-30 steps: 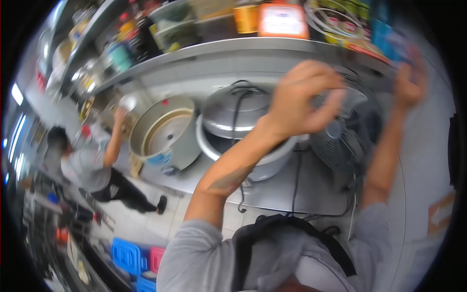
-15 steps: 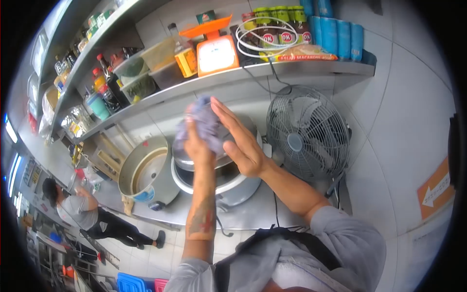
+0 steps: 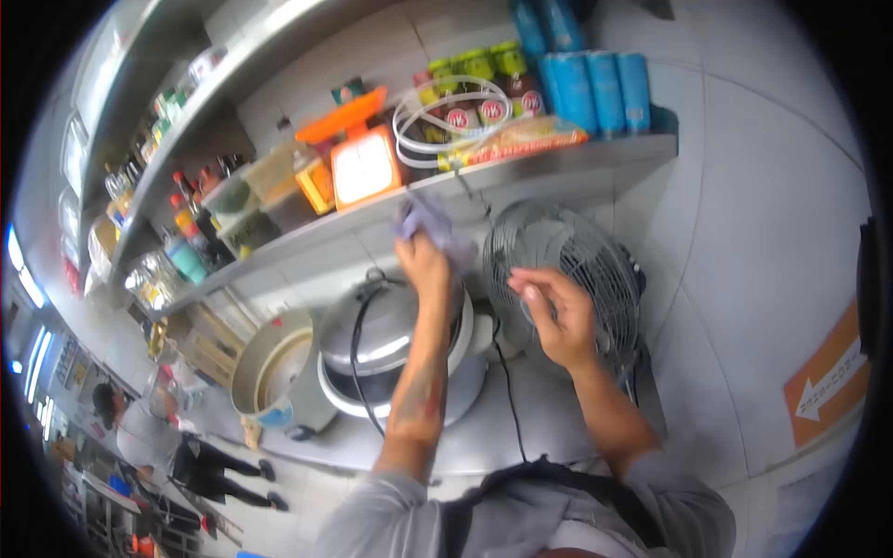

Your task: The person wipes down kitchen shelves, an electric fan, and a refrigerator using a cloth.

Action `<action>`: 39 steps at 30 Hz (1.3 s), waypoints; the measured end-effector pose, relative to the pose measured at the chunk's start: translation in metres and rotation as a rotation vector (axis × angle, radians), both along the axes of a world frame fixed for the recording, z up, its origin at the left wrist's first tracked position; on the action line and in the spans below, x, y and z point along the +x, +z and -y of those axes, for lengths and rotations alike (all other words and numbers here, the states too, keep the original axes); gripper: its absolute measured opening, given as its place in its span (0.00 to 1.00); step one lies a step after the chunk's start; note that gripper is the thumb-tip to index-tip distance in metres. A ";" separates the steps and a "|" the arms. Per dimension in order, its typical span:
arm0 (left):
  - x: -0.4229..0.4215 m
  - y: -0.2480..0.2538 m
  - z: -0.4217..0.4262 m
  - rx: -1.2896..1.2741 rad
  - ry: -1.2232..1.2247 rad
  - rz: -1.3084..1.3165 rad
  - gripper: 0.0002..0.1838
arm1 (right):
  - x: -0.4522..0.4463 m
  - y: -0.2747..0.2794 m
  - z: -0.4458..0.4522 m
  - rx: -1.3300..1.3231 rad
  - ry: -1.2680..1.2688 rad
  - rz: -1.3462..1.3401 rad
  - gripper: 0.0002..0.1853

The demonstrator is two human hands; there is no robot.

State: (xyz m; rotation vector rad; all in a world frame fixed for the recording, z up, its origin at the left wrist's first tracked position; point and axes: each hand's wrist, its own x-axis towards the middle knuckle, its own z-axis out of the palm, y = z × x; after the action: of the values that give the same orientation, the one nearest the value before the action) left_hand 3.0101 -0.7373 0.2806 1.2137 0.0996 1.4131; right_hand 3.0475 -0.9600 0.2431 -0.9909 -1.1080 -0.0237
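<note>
Partly hidden, cloth (image 3: 441,228) sits clenched in the left hand (image 3: 425,262); right hand (image 3: 565,321) loosely open

Steel counter (image 3: 484,450): deep round metal pan (image 3: 279,372) toward left end; white-rimmed pot (image 3: 467,386) under a domed metal lid beside it; grey fan (image 3: 558,279) at right, seemingly standing on the counter, base poorly seen.

Metal shelf (image 3: 633,147) above: plastic tubs (image 3: 246,223), orange kitchen scale (image 3: 367,169), green-capped "OK" bottles (image 3: 510,86), orange-and-yellow food packet (image 3: 521,139) along front edge, blue cylindrical packs (image 3: 605,93) near right end, coiled white tubing (image 3: 451,78) among bottles.
</note>
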 end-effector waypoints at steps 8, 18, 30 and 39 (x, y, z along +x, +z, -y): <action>-0.075 0.031 0.152 1.080 -0.322 -0.557 0.37 | 0.010 0.010 0.015 0.456 -0.242 -0.011 0.21; -0.169 0.018 0.100 0.647 -0.102 -0.294 0.20 | 0.221 0.361 -0.023 0.490 -1.723 0.444 0.29; -0.114 0.136 0.100 0.685 0.149 0.150 0.32 | 0.043 0.293 -0.080 0.129 -0.571 0.901 0.21; -0.129 0.366 -0.146 0.619 0.617 0.671 0.14 | 0.035 0.227 -0.002 -0.226 -0.279 0.776 0.23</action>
State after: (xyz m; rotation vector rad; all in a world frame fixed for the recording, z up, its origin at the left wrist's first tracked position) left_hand 2.8808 -0.5917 0.6463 1.1635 -0.5033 2.4524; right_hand 3.0828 -0.9578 0.4697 -1.3857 -1.6878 -0.5583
